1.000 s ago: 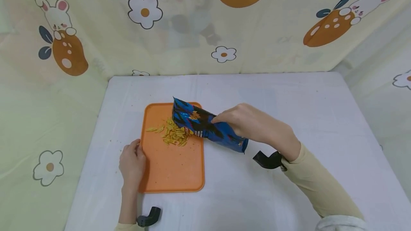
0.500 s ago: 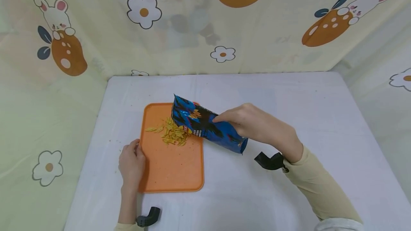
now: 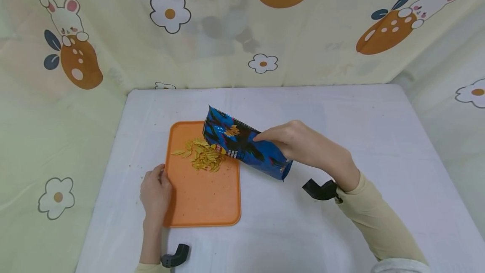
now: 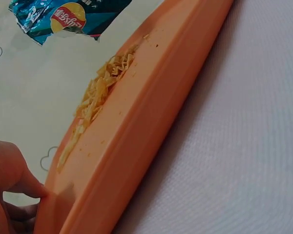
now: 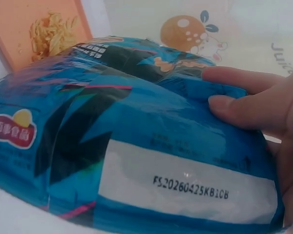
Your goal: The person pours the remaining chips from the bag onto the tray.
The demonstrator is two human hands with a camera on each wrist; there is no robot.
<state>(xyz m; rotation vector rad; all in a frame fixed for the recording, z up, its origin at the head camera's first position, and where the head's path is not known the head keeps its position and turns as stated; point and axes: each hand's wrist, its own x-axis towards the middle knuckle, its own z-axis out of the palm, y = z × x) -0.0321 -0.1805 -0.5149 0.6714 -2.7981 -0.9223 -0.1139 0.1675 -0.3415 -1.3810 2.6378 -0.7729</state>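
In the head view, my right hand (image 3: 303, 144) grips a blue and black chip bag (image 3: 246, 148) by its upper edge. The right wrist view shows the thumb and a finger pinching a fold of the bag (image 5: 151, 126). Its mouth tilts down toward a heap of yellow crinkled potato chips (image 3: 206, 155) on an orange tray (image 3: 201, 201). At the tray's left edge, my left hand (image 3: 156, 191) holds the rim. In the left wrist view, the thumb meets the tray wall, with the fingers curled below it. The bag's inside is hidden.
A white-covered table (image 3: 322, 235) lies under the tray, with small crumbs left of it. Behind stands a patterned curtain (image 3: 212, 54) with flowers and rabbits. Black wrist mounts (image 3: 321, 189) stick out from both sleeves.
The bag's mouth end has risen a little, and my right hand has shifted slightly to the right. The left hand, tray and chip heap look nearly the same.
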